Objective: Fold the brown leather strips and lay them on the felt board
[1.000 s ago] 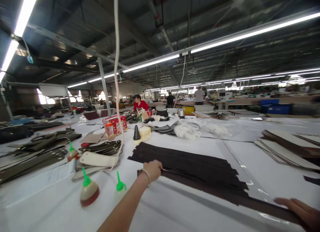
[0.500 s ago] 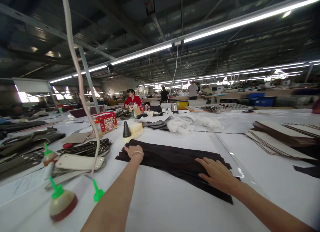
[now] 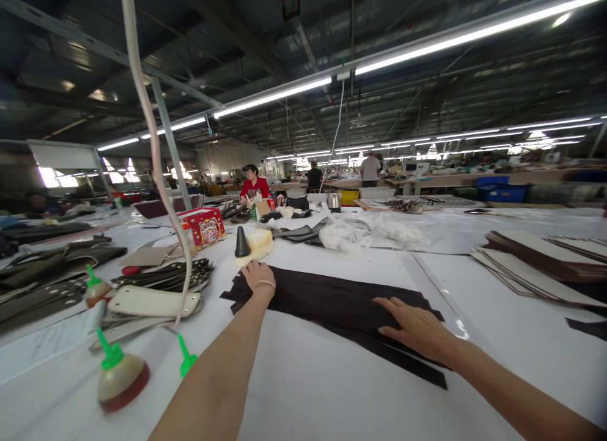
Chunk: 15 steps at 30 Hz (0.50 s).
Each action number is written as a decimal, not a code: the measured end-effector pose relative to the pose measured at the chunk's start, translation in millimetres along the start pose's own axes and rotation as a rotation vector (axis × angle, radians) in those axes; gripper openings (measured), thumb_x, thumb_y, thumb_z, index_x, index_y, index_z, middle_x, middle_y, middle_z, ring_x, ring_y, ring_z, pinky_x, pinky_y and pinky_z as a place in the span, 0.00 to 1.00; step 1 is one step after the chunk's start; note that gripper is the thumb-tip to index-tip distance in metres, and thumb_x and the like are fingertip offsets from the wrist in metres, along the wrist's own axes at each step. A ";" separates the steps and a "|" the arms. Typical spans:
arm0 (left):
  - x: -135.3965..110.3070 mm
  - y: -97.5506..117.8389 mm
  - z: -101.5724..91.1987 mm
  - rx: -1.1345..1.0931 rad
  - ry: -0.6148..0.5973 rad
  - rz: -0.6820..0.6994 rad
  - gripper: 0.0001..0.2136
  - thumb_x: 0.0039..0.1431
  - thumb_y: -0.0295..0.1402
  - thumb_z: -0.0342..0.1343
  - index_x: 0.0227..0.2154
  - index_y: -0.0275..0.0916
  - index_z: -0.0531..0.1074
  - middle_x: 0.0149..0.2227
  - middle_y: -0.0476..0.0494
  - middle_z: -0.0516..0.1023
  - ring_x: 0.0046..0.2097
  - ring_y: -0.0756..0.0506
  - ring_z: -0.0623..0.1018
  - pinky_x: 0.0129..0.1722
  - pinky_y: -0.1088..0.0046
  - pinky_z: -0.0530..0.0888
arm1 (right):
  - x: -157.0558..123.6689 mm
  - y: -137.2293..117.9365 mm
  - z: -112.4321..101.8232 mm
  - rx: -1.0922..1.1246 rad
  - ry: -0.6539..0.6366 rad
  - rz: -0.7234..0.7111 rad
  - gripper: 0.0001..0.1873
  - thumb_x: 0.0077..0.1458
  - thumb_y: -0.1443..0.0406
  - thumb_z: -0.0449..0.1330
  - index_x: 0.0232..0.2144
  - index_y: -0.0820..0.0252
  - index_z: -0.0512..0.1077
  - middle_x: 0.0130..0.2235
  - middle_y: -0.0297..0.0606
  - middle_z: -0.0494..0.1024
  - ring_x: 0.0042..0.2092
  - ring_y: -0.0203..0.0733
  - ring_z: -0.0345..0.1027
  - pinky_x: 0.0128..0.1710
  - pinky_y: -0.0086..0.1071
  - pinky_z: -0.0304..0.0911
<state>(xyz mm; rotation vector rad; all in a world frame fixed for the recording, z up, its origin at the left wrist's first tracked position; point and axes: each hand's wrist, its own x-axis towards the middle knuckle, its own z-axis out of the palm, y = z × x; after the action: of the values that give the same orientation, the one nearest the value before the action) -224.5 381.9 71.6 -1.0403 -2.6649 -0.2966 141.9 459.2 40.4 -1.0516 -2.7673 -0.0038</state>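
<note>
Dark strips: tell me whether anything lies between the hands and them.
Nothing visible does. The left hand rests on the left end of the dark strips; the right hand lies flat on their right end.

The right hand (image 3: 415,330) has come in from the far right to lie flat on the dark brown strips (image 3: 327,302). The left hand (image 3: 257,276) has shifted to their far left end.
</note>
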 end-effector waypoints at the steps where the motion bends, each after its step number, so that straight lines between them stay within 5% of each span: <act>1: -5.8 6.6 -1.5 -0.021 0.022 0.037 0.16 0.64 0.38 0.55 0.51 0.37 0.68 0.54 0.39 0.69 0.52 0.40 0.71 0.51 0.53 0.70 | 1.0 0.8 1.0 0.012 -0.002 0.006 0.28 0.60 0.55 0.51 0.61 0.55 0.59 0.52 0.45 0.70 0.47 0.55 0.71 0.46 0.46 0.64; 6: -50.7 48.9 -0.3 -0.155 0.060 0.362 0.15 0.64 0.39 0.54 0.50 0.38 0.68 0.51 0.40 0.71 0.49 0.42 0.73 0.49 0.56 0.72 | 6.2 6.1 9.5 0.182 -0.027 0.081 0.29 0.62 0.48 0.45 0.59 0.54 0.61 0.55 0.43 0.71 0.54 0.55 0.66 0.52 0.47 0.61; 9: -73.8 63.3 4.9 -0.207 0.033 0.518 0.13 0.65 0.40 0.53 0.47 0.38 0.70 0.49 0.41 0.72 0.48 0.43 0.74 0.49 0.57 0.71 | 7.1 12.1 15.6 0.247 -0.040 0.107 0.27 0.61 0.47 0.44 0.55 0.51 0.63 0.50 0.41 0.75 0.51 0.54 0.69 0.49 0.45 0.64; 12: -77.9 59.7 7.0 -0.212 0.019 0.513 0.13 0.65 0.40 0.53 0.46 0.38 0.70 0.49 0.42 0.72 0.48 0.43 0.73 0.50 0.56 0.71 | 6.6 22.2 21.9 0.241 -0.056 0.096 0.24 0.62 0.49 0.42 0.49 0.51 0.67 0.43 0.41 0.78 0.43 0.54 0.73 0.42 0.44 0.66; 15: -67.7 40.6 4.4 -0.174 0.019 0.372 0.13 0.64 0.39 0.54 0.48 0.38 0.69 0.51 0.41 0.71 0.50 0.42 0.73 0.50 0.56 0.71 | 6.1 30.8 25.8 0.159 0.033 -0.071 0.21 0.59 0.54 0.44 0.48 0.50 0.69 0.49 0.43 0.75 0.41 0.54 0.74 0.43 0.45 0.65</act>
<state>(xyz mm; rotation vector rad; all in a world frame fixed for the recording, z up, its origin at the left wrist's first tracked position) -149.5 369.7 49.8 -1.5464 -2.3955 -0.4606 153.4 488.0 14.2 -0.9048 -2.7217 0.1842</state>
